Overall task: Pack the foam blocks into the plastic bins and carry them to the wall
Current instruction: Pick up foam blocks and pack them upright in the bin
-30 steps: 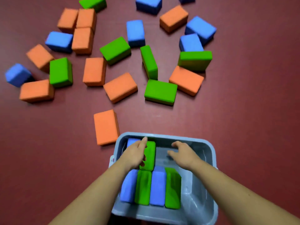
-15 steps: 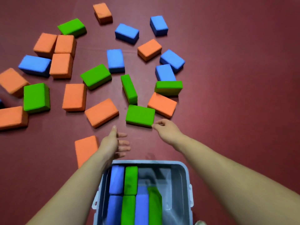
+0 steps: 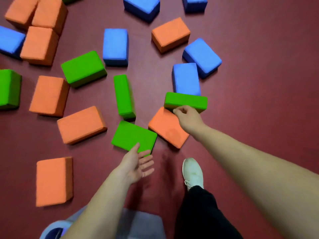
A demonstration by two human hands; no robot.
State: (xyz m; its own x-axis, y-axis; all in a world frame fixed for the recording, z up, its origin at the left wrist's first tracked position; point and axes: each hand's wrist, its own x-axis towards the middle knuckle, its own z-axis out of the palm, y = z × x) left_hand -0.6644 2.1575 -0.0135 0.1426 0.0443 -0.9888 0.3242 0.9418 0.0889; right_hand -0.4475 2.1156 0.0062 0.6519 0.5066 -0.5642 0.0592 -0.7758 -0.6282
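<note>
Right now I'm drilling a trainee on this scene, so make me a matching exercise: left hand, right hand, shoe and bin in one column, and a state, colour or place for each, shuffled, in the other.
Column 1
1. left hand
2. right hand
3. shoe
4. bin

Column 2
A. white
B. grips the edge-on green block
C. at the picture's bottom edge
D. open, at the flat green block

Pairs: 1-D, 2-B, 3-A, 4-C
</note>
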